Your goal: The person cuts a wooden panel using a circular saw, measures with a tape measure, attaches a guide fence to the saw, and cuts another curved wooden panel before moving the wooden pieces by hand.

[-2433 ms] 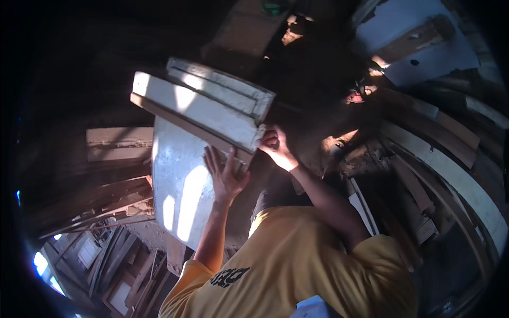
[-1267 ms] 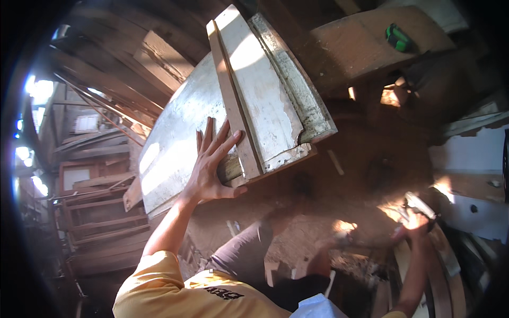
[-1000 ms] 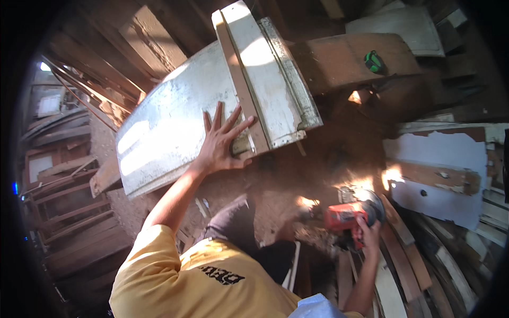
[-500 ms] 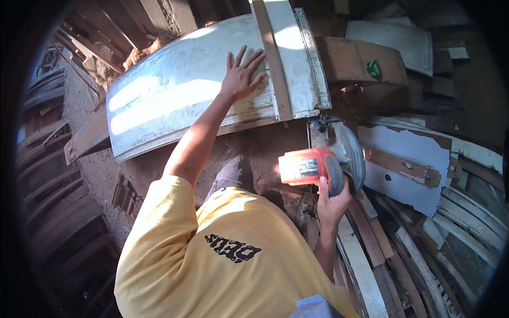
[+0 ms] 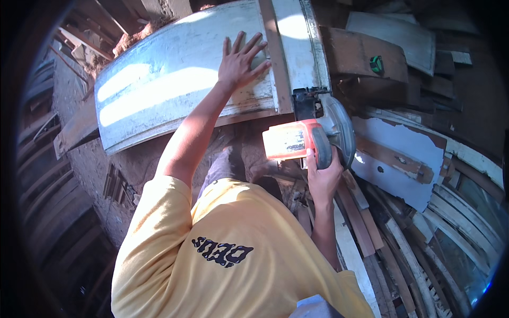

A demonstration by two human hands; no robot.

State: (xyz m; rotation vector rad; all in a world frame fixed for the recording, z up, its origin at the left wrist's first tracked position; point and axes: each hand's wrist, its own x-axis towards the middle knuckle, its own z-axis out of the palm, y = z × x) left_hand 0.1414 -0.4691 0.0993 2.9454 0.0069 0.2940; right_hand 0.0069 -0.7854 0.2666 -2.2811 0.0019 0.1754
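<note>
My left hand (image 5: 239, 64) lies flat with fingers spread on a white, weathered wooden panel (image 5: 180, 63). Just right of my fingertips a narrow brown wooden strip (image 5: 275, 50) runs across the panel. In my right hand (image 5: 324, 172) is the handle of a red and grey circular saw (image 5: 294, 139). The saw's dark base plate (image 5: 306, 103) reaches the panel's near edge, beside the end of the strip. Its round guard covers the blade, so I cannot see the blade itself.
A green and black tape measure (image 5: 376, 64) rests on a brown board (image 5: 355, 55) at the far right. Several loose planks (image 5: 366, 228) are piled at the near right, by a torn white sheet (image 5: 395, 159). More timber (image 5: 47, 196) is stacked on the left.
The circular saw has moved forward and slightly left, bringing its base plate up against the panel's edge. My left hand stays flat on the panel.
</note>
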